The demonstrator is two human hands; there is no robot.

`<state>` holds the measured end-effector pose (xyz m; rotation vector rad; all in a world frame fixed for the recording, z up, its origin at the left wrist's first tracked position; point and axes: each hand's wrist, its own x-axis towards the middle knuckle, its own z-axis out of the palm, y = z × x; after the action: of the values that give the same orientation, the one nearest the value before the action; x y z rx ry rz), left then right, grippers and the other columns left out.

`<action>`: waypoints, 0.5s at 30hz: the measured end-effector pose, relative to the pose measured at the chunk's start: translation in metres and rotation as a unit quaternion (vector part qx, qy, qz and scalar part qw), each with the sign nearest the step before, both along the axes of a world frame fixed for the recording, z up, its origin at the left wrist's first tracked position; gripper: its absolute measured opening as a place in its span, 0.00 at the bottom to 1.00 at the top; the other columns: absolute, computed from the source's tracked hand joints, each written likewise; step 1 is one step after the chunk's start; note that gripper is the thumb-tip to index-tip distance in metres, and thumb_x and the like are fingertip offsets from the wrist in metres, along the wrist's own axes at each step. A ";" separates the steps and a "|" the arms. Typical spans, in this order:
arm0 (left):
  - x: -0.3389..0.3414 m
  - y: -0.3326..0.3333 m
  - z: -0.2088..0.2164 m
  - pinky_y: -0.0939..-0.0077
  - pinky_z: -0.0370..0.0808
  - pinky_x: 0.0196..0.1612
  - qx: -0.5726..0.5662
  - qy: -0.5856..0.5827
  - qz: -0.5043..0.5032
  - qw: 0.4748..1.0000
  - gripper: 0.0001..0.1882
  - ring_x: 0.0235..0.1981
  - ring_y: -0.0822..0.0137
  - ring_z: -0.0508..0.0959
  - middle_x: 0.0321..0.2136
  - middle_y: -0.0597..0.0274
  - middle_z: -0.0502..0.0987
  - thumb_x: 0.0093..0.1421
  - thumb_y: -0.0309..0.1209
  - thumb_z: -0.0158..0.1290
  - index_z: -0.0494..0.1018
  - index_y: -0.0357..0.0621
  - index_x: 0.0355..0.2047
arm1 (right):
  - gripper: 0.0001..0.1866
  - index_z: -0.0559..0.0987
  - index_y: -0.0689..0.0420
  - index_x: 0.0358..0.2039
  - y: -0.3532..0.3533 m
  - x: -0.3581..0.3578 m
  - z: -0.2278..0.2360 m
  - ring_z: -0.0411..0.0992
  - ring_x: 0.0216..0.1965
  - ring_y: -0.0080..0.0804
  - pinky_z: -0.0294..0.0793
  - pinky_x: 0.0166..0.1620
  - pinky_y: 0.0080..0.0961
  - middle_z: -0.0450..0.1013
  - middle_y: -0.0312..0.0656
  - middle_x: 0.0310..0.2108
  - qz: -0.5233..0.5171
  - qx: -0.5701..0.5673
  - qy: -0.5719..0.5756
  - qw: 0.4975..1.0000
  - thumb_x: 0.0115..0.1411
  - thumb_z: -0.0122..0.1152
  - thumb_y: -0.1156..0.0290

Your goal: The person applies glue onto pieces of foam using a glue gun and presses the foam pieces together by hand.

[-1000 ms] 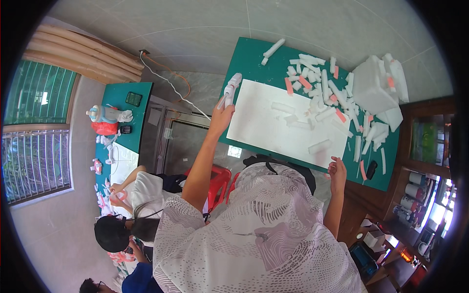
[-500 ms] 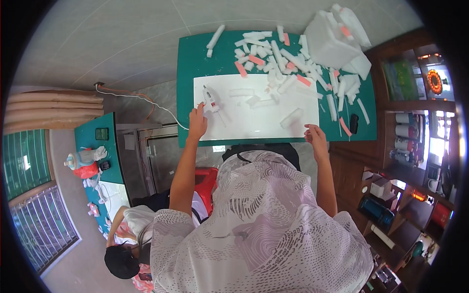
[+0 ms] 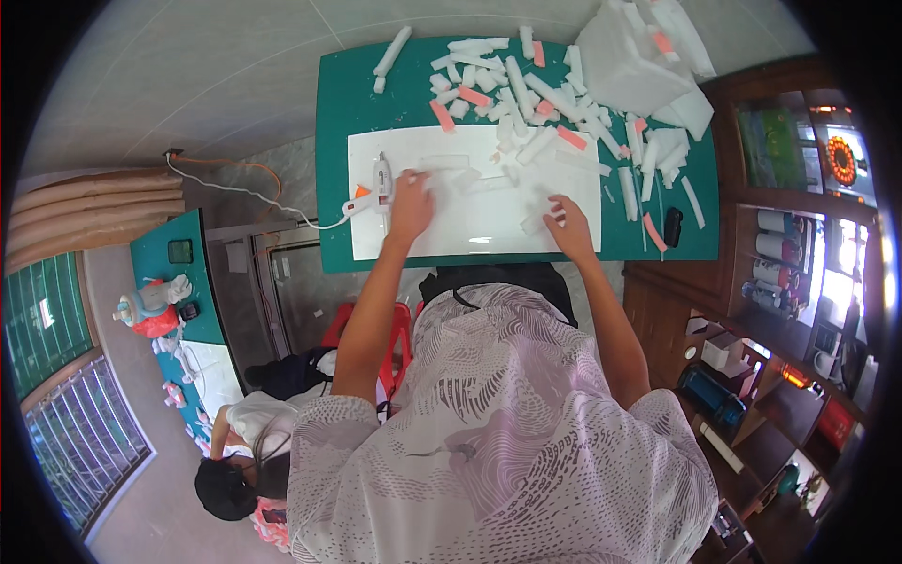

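A white board (image 3: 451, 235) lies on the green table. My left hand (image 3: 412, 207) hovers over its left part with fingers apart, somewhat blurred, holding nothing that I can see. Just left of this hand, a white glue gun (image 3: 381, 180) with an orange part rests on the board, its cord running off the table's left side. Over the right part, my right hand (image 3: 569, 230) has its fingers curved and apart. A short white foam piece (image 3: 534, 224) lies beside its fingertips. Between the hands and farther back are pale foam strips (image 3: 493, 181) on the board.
A pile of white and pink foam pieces (image 3: 512, 89) covers the back of the green table (image 3: 352, 103). White foam blocks (image 3: 629, 66) stand at the back right. A black object (image 3: 673, 227) lies at the right edge. Another person (image 3: 230, 479) sits at the lower left by a second table.
My left hand has moved right, away from the glue gun, which now lies turned another way. My right hand has come inward over the board, beside the short foam piece.
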<state>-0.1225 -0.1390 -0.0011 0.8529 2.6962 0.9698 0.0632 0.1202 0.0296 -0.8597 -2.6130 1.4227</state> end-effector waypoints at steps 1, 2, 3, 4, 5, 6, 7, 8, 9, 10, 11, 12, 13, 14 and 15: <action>0.002 0.019 -0.001 0.60 0.64 0.53 0.024 -0.020 -0.020 0.999 0.21 0.49 0.47 0.65 0.47 0.46 0.66 0.49 0.24 0.52 0.68 0.40 0.46 | 0.21 0.70 0.56 0.46 0.003 -0.009 -0.007 0.70 0.33 0.34 0.71 0.36 0.26 0.68 0.44 0.33 0.037 0.028 0.007 0.999 0.49 0.61 0.73; 0.002 0.034 -0.006 0.60 0.64 0.53 0.022 -0.022 -0.014 0.999 0.21 0.49 0.47 0.65 0.47 0.46 0.66 0.49 0.24 0.52 0.68 0.40 0.46 | 0.25 0.68 0.55 0.48 0.006 -0.020 -0.012 0.70 0.35 0.36 0.71 0.38 0.27 0.67 0.46 0.36 0.074 0.057 0.016 0.996 0.47 0.61 0.73; 0.001 0.047 -0.011 0.61 0.65 0.52 0.015 -0.033 -0.033 0.999 0.21 0.48 0.48 0.66 0.46 0.46 0.67 0.48 0.25 0.54 0.68 0.39 0.45 | 0.25 0.68 0.55 0.48 0.009 -0.031 -0.018 0.70 0.35 0.36 0.71 0.38 0.27 0.67 0.46 0.36 0.080 0.055 0.015 0.995 0.47 0.61 0.73; 0.003 0.055 -0.017 0.62 0.65 0.51 0.008 -0.045 -0.051 0.998 0.22 0.47 0.48 0.66 0.46 0.46 0.67 0.47 0.25 0.55 0.68 0.39 0.45 | 0.26 0.68 0.54 0.49 0.011 -0.042 -0.025 0.69 0.37 0.37 0.71 0.39 0.28 0.65 0.46 0.38 0.106 0.040 0.009 0.994 0.46 0.62 0.74; 0.003 0.063 -0.017 0.62 0.65 0.51 0.007 -0.048 -0.051 0.998 0.22 0.47 0.48 0.66 0.46 0.46 0.67 0.47 0.25 0.55 0.68 0.39 0.45 | 0.28 0.67 0.54 0.49 0.014 -0.048 -0.031 0.68 0.39 0.38 0.71 0.41 0.29 0.64 0.46 0.40 0.123 0.027 0.002 0.992 0.46 0.62 0.74; 0.004 0.070 -0.017 0.63 0.65 0.51 -0.036 -0.073 -0.051 0.995 0.23 0.47 0.49 0.66 0.45 0.46 0.69 0.47 0.26 0.56 0.67 0.39 0.46 | 0.28 0.67 0.54 0.49 0.017 -0.053 -0.037 0.68 0.39 0.38 0.71 0.41 0.29 0.64 0.46 0.40 0.123 0.026 0.000 0.992 0.46 0.62 0.74; 0.003 0.075 -0.016 0.64 0.65 0.52 -0.081 -0.097 -0.047 0.991 0.25 0.48 0.49 0.67 0.45 0.47 0.70 0.47 0.27 0.57 0.67 0.40 0.48 | 0.29 0.67 0.54 0.50 0.017 -0.060 -0.045 0.67 0.36 0.37 0.71 0.40 0.28 0.63 0.45 0.38 0.146 0.025 0.018 0.989 0.45 0.63 0.74; 0.002 0.078 -0.017 0.64 0.65 0.52 -0.082 -0.096 -0.045 0.991 0.25 0.48 0.49 0.67 0.45 0.47 0.70 0.47 0.27 0.57 0.67 0.40 0.48 | 0.30 0.66 0.53 0.51 0.018 -0.066 -0.049 0.67 0.33 0.35 0.70 0.38 0.28 0.62 0.45 0.36 0.168 0.025 0.038 0.985 0.44 0.63 0.73; 0.003 0.078 -0.018 0.64 0.65 0.51 -0.089 -0.100 -0.039 0.990 0.26 0.47 0.49 0.67 0.43 0.47 0.71 0.47 0.26 0.57 0.66 0.40 0.48 | 0.30 0.66 0.53 0.51 0.019 -0.070 -0.053 0.67 0.33 0.35 0.70 0.38 0.28 0.62 0.45 0.36 0.169 0.025 0.041 0.984 0.44 0.63 0.73; 0.004 0.076 -0.021 0.64 0.66 0.51 -0.098 -0.104 -0.030 0.989 0.27 0.46 0.49 0.68 0.42 0.47 0.72 0.46 0.25 0.57 0.65 0.40 0.48 | 0.30 0.67 0.54 0.50 0.018 -0.073 -0.057 0.67 0.33 0.36 0.70 0.38 0.28 0.62 0.45 0.36 0.188 0.026 0.032 0.981 0.44 0.63 0.73; 0.003 0.076 -0.024 0.64 0.66 0.51 -0.099 -0.102 -0.027 0.989 0.27 0.46 0.49 0.68 0.42 0.47 0.72 0.46 0.25 0.57 0.65 0.40 0.48 | 0.31 0.67 0.54 0.50 0.016 -0.076 -0.060 0.67 0.33 0.36 0.70 0.39 0.28 0.62 0.45 0.35 0.207 0.028 0.024 0.978 0.43 0.64 0.73; 0.001 0.074 -0.026 0.64 0.66 0.50 -0.109 -0.101 -0.028 0.989 0.27 0.45 0.50 0.69 0.40 0.48 0.73 0.46 0.24 0.57 0.65 0.40 0.48 | 0.30 0.68 0.55 0.49 0.015 -0.080 -0.063 0.67 0.34 0.36 0.70 0.39 0.28 0.63 0.45 0.36 0.209 0.021 0.018 0.977 0.42 0.64 0.73; 0.001 0.073 -0.028 0.63 0.67 0.50 -0.118 -0.101 -0.028 0.987 0.27 0.44 0.51 0.71 0.39 0.48 0.74 0.46 0.24 0.57 0.65 0.39 0.48 | 0.30 0.68 0.55 0.49 0.013 -0.082 -0.066 0.67 0.34 0.36 0.70 0.39 0.28 0.63 0.45 0.36 0.214 0.019 0.020 0.976 0.42 0.64 0.73; 0.001 0.071 -0.030 0.63 0.67 0.50 -0.120 -0.100 -0.023 0.987 0.27 0.44 0.51 0.71 0.39 0.48 0.74 0.46 0.24 0.57 0.65 0.39 0.48 | 0.29 0.69 0.56 0.48 0.011 -0.083 -0.068 0.67 0.33 0.37 0.70 0.39 0.28 0.64 0.45 0.36 0.208 0.011 0.017 0.978 0.42 0.64 0.73; 0.003 0.068 -0.031 0.61 0.68 0.49 -0.096 -0.101 -0.020 0.990 0.27 0.43 0.49 0.71 0.39 0.46 0.73 0.45 0.23 0.56 0.65 0.39 0.48 | 0.27 0.69 0.56 0.47 0.010 -0.083 -0.070 0.68 0.33 0.37 0.70 0.39 0.28 0.64 0.45 0.36 0.202 0.004 0.015 0.979 0.43 0.63 0.73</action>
<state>-0.1200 -0.0712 -0.0326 0.7262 2.5391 0.7286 -0.0201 0.1300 -0.0400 -0.3075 -2.8815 1.4853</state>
